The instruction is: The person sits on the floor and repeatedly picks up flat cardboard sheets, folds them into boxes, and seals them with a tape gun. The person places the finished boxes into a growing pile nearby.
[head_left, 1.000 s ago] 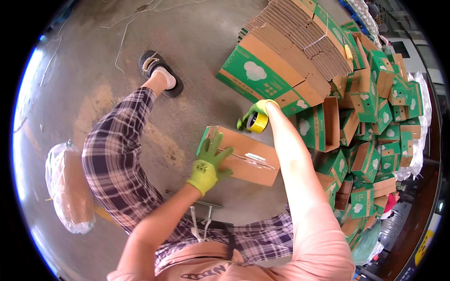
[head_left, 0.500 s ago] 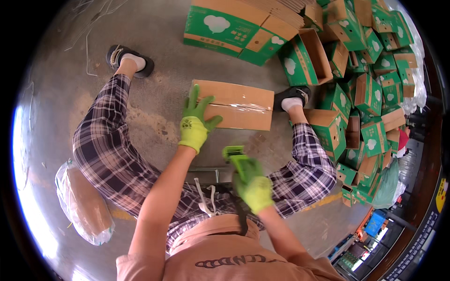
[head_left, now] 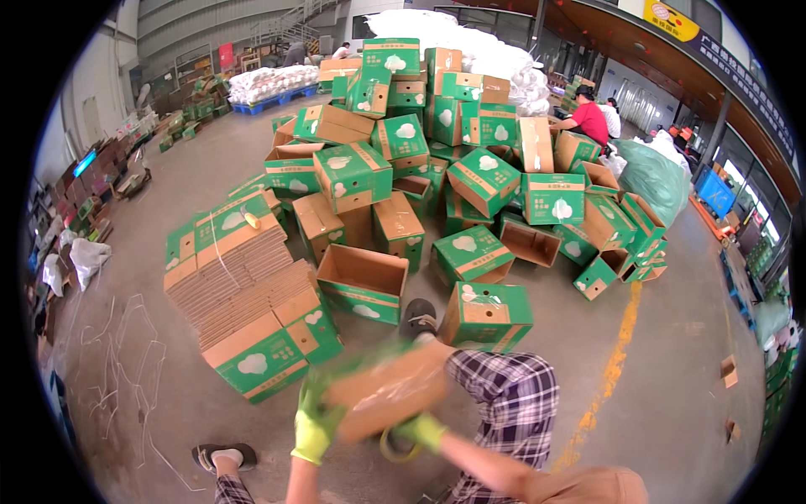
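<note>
A cardboard box (head_left: 390,393), its brown side with shiny clear tape turned up, is tilted and blurred between my hands, over the floor. My left hand (head_left: 314,418), in a green and yellow glove, grips the box's left end. My right hand (head_left: 422,432), gloved alike, is at the box's near lower edge. By its fingers shows the yellow-green ring of a tape dispenser (head_left: 393,455), the rest of which is hidden. Just beyond my right foot (head_left: 417,319) stands a closed green carton (head_left: 487,315).
A bundle of flattened cartons (head_left: 243,315) lies ahead on the left. Open and closed green cartons form a heap (head_left: 353,172) ahead. Loose strapping (head_left: 138,378) lies on the left floor. A person in red (head_left: 588,118) crouches behind the heap, near a green sack (head_left: 655,181).
The view has swung up from my lap to the heap. The box has come up off the floor and tilted; my right hand, apart from it before, is now at its near edge.
</note>
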